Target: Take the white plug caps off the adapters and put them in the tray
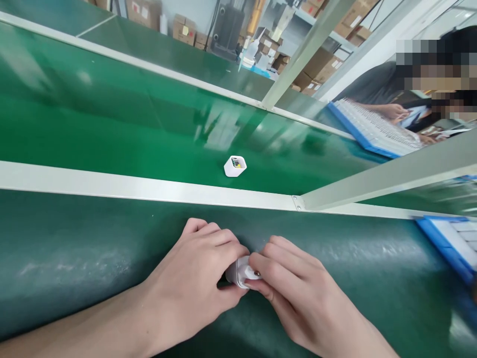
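Note:
Low over the dark green work surface, my left hand (203, 271) grips the body of a small white power adapter (231, 272) between thumb and fingers. From the other side my right hand (294, 283) pinches the adapter's white end piece (246, 272), where a small metal tip shows. The two parts touch; my fingers cover much of them, so I cannot tell how firmly they are joined. A second white adapter housing (234, 168) stands on the green belt beyond the rail, its open top showing a circuit board and a yellow part.
A pale metal rail (149, 191) runs between work surface and belt, with a slanting post (372, 174) at right. Blue trays (447, 243) lie to the right, one filled with white pieces. Across the belt a person (372, 94) works. Cardboard boxes (145, 12) stand behind.

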### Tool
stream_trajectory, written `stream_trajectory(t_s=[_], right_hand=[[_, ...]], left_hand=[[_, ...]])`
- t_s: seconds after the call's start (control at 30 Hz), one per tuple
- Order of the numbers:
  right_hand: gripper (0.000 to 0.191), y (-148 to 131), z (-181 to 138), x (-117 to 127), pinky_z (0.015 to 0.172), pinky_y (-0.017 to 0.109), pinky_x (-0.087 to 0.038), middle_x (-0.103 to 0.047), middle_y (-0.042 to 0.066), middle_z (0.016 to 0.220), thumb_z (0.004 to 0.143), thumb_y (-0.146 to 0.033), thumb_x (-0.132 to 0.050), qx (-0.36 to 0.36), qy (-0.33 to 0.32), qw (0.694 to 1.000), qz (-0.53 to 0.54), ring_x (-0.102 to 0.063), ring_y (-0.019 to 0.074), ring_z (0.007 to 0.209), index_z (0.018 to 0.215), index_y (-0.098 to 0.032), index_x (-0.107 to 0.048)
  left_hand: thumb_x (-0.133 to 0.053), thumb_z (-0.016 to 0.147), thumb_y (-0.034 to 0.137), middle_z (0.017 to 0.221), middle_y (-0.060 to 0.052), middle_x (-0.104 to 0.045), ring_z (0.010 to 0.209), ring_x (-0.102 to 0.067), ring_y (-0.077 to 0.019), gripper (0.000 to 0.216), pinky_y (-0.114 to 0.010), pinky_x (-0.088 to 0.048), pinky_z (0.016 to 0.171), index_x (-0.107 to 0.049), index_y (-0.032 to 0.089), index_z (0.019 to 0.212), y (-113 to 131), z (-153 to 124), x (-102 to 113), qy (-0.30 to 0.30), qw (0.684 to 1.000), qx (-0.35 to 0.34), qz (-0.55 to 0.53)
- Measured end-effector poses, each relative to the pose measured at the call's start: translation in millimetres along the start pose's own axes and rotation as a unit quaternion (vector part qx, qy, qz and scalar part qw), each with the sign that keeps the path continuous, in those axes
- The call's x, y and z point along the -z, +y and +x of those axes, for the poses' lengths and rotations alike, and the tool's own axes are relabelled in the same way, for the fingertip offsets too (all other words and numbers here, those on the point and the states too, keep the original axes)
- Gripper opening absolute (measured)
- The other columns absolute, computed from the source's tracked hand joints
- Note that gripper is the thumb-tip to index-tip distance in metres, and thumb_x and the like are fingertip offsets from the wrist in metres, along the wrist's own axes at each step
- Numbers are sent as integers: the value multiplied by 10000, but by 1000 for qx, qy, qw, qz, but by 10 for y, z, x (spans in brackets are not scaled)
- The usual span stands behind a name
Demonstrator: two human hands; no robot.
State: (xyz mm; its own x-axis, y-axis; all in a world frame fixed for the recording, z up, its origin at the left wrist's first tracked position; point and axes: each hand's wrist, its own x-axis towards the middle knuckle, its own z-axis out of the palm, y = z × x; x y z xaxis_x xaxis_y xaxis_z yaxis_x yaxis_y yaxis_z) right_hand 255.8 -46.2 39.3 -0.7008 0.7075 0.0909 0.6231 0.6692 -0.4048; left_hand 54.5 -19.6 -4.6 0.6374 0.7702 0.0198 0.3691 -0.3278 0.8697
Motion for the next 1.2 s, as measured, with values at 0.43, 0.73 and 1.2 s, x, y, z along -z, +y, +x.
stream_trajectory(t_s=[0.43,0.73,1.2], right_hand=[[158,10,56,40,643,314,-298,-522,-1,780,1045,-148,-485,-3,-25,1000,11,-375,146,681,893,-190,-486],[210,-2,20,-91,636,310,-273,-524,-2,743,1047,-186,-472,-19,39,999,-31,-373,152,663,838,-194,-475],[218,116,-168,-209,595,292,-290,-520,-32,652,909,-307,-654,-48,226,954,189,-419,127,582,747,-209,-546]], left_hand=[[-706,858,219,880,57,-664,876,-579,-158,92,-374,-330,895,-615,211,843,7,-24,-4,6,1000,-5,11],[-722,845,237,927,49,-672,911,-573,-174,107,-374,-336,906,-622,216,875,39,-65,29,8,1000,-14,14],[-726,879,346,1056,-13,-698,1035,-598,-235,158,-411,-399,989,-703,245,998,159,-42,3,-19,998,10,62]])
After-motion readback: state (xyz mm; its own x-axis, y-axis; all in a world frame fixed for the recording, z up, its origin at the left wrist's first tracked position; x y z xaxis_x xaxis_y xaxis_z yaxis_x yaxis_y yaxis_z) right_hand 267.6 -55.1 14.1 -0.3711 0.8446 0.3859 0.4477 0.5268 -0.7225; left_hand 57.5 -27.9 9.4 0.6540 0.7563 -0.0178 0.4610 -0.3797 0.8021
